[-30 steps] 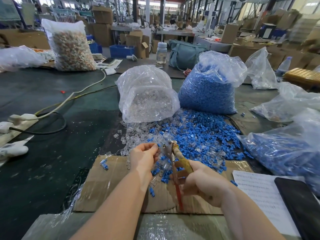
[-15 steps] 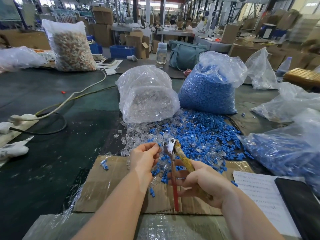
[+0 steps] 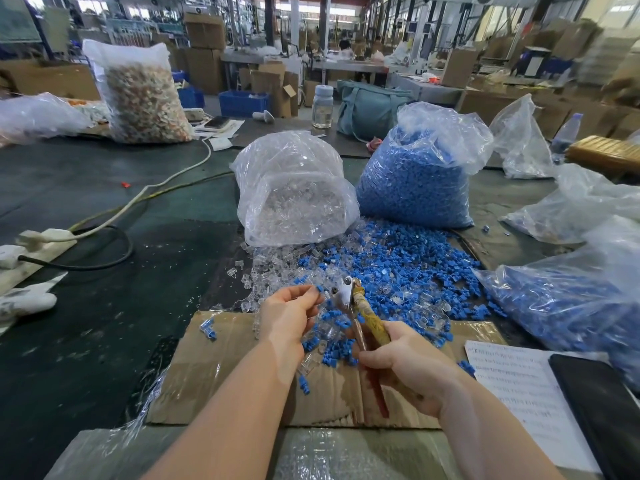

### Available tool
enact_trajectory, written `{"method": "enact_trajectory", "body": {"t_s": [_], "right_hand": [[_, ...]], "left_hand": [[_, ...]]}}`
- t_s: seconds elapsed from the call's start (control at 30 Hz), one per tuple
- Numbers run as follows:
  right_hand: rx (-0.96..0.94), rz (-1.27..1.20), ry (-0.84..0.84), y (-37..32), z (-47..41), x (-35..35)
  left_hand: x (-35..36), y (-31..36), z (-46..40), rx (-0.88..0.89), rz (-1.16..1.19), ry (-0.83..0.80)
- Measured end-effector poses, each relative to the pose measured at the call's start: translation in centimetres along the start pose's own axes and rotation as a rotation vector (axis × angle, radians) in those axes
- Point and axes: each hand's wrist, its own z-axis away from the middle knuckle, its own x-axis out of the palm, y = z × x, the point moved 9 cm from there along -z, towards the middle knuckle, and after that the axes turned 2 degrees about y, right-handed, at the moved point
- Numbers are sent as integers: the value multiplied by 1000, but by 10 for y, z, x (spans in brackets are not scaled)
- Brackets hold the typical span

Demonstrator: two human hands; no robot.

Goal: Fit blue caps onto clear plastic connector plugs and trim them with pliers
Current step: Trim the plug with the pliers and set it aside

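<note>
At frame centre a capped plug (image 3: 320,289) is pinched by the left hand (image 3: 289,311) just left of the pliers (image 3: 346,292), gripped by the right hand (image 3: 403,363), handles squeezed.

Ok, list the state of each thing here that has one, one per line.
pliers: gripped by the handles, head raised at the capped piece
left hand: pinching a small blue-capped piece
right hand: curled round the pliers' handles
clear plug bag: open, plugs spilled
blue cap bag: open at the top, full
bottle: upright, capped
</note>
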Motion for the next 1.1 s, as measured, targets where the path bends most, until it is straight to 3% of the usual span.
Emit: {"method": "enact_trajectory", "body": {"t_s": [0.27, 0.5, 1.1], "right_hand": [[77, -84, -182, 2, 5, 13], [-17, 243, -89, 0, 5, 13], [-80, 412, -51, -8, 13, 15]], "left_hand": [[3, 1, 2, -2, -6, -18], [7, 1, 4, -17, -16, -56], [6, 8, 7, 79, -191, -21]]}}
